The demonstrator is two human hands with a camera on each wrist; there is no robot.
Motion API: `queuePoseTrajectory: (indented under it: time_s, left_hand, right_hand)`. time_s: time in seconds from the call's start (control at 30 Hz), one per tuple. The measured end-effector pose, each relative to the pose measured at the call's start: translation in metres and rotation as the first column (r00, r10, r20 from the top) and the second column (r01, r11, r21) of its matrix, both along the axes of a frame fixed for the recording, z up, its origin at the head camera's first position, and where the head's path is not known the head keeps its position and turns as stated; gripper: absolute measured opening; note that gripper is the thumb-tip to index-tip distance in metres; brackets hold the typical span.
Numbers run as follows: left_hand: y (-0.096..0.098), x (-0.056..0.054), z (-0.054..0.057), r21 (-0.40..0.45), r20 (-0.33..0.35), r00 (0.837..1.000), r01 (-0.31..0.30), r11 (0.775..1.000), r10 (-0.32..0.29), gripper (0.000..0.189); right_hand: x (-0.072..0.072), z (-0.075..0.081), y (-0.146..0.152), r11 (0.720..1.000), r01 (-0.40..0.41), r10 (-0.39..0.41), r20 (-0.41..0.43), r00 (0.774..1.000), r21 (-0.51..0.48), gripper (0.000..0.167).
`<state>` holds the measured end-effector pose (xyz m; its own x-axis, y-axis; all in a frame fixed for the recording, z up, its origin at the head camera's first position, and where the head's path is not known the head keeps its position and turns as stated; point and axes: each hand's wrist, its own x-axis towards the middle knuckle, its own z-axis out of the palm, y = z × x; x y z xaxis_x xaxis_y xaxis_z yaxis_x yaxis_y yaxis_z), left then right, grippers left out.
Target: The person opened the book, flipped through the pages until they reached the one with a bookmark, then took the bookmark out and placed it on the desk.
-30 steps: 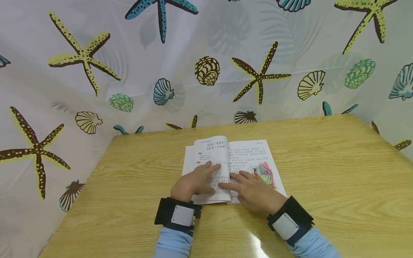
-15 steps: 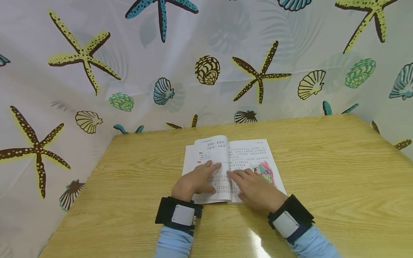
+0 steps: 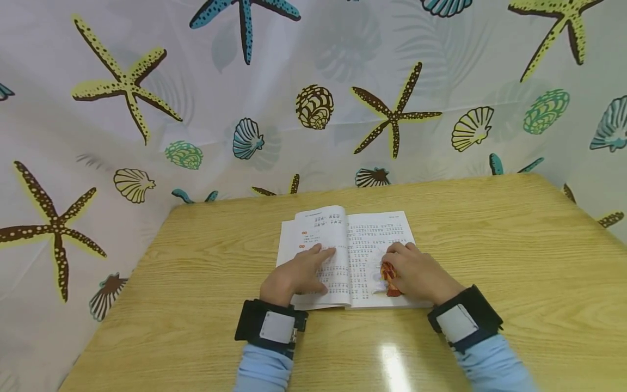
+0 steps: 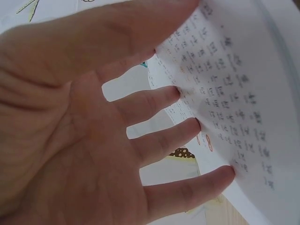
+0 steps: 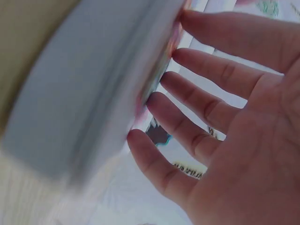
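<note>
A book [image 3: 318,228] with printed text lies open on the wooden table [image 3: 220,261]. My left hand [image 3: 296,275] rests on its left page, fingers spread. In the left wrist view, the fingers [image 4: 161,143] are extended and their tips touch the printed page [image 4: 229,89]. My right hand [image 3: 416,272] is over the lower right page [image 3: 364,234], partly covering a coloured picture [image 3: 390,279]. The right wrist view shows the fingers [image 5: 192,101] mostly straight, tips against the page's coloured part. I cannot see either hand curled round anything.
A cloth [image 3: 303,49] printed with starfish and shells hangs behind the table and down its sides. Both wrists wear dark bands [image 3: 276,326] with pale plates. The table's back edge runs just beyond the book.
My right hand has moved right, from the book's centre fold to the lower part of the right page, baring more text beside the fold. The left hand stays where it was.
</note>
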<state>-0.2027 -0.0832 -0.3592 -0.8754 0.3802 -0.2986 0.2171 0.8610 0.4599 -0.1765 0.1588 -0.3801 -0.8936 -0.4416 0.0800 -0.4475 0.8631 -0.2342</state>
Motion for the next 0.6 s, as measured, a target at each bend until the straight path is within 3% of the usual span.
queuePoseTrajectory:
  time_s: [0.27, 0.6]
  left_hand:
    - [0.0, 0.0, -0.001, 0.012, 0.002, 1.0, -0.004, 1.0, 0.004, 0.082]
    - [0.0, -0.001, -0.001, 0.015, 0.002, 1.0, -0.008, 1.0, 0.008, 0.082]
  right_hand:
    - [-0.003, 0.003, 0.027, 0.993, 0.109, -0.103, 0.1, 0.99, -0.051, 0.033]
    - [-0.005, 0.001, 0.034, 0.988, 0.147, -0.138, 0.142, 0.98, -0.054, 0.038]
